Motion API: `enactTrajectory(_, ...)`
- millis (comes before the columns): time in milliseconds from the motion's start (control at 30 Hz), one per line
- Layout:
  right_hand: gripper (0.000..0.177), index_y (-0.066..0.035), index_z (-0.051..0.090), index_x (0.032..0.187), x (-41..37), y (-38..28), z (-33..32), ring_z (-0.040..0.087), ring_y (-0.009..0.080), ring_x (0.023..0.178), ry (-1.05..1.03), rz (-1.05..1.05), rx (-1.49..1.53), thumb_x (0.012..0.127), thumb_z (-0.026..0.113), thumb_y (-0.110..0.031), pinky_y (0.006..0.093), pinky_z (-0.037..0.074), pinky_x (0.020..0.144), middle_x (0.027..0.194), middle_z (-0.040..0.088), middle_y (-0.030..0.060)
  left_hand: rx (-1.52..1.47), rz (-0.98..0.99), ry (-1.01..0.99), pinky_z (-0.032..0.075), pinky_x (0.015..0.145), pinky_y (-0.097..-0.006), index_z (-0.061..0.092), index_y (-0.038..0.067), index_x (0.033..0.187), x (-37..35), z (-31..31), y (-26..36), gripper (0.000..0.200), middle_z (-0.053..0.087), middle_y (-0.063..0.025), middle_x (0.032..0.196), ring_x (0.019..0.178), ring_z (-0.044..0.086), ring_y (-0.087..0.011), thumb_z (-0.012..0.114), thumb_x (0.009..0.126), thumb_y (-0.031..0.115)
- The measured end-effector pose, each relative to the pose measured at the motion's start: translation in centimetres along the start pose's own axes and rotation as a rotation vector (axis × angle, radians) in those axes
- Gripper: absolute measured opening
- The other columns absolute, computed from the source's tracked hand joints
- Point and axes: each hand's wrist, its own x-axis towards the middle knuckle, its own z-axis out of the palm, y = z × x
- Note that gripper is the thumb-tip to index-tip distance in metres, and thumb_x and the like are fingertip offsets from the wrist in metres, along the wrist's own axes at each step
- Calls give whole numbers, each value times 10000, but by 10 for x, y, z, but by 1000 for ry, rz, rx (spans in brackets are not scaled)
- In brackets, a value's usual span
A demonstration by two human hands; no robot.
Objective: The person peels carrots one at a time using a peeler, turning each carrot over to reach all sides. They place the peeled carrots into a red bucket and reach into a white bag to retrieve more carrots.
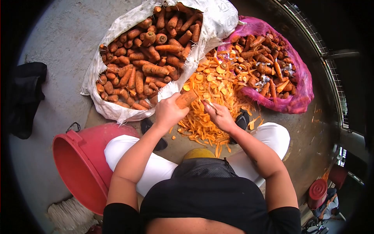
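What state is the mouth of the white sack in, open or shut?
Open: the white sack has its edge spread wide, leaving the carrots inside exposed.

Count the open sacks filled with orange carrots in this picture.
2: a white woven sack at upper left of centre, and a pink mesh sack to its right. The dark picture edges could hide others.

A narrow gap is being left between the left hand [170, 112] and right hand [221, 117]; passage is being hemmed in ahead by a white sack [216, 19] and pink sack [304, 87], leftward by a red bucket [97, 145].
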Motion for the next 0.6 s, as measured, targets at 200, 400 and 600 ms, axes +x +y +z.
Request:
enactTrajectory(200,364,-87,637,1104,20,72,-4,640,308,888,51,-99,-328,906,550,-379,386,482,776,948,671,169,-374,31,125,522,620,-295,639,31,838,13,-32,20,192,677,-65,711,642,667,-143,697,680,122)
enactTrajectory(400,374,-70,619,1060,29,57,-16,628,377,860,242,30,-615,886,545,-393,443,482,728,888,654,209,-809,-275,-61,439,441,-222,568,-8,971,15,-49,11,294,610,-46,708,495,575,-101,693,794,190)
enactTrajectory(600,304,-70,610,1012,72,64,-14,627,393,878,325,89,-794,885,517,-330,485,484,749,925,659,211,-1025,-569,-103,437,414,-240,552,25,966,14,-49,-2,465,567,-52,670,478,580,-131,592,885,482)
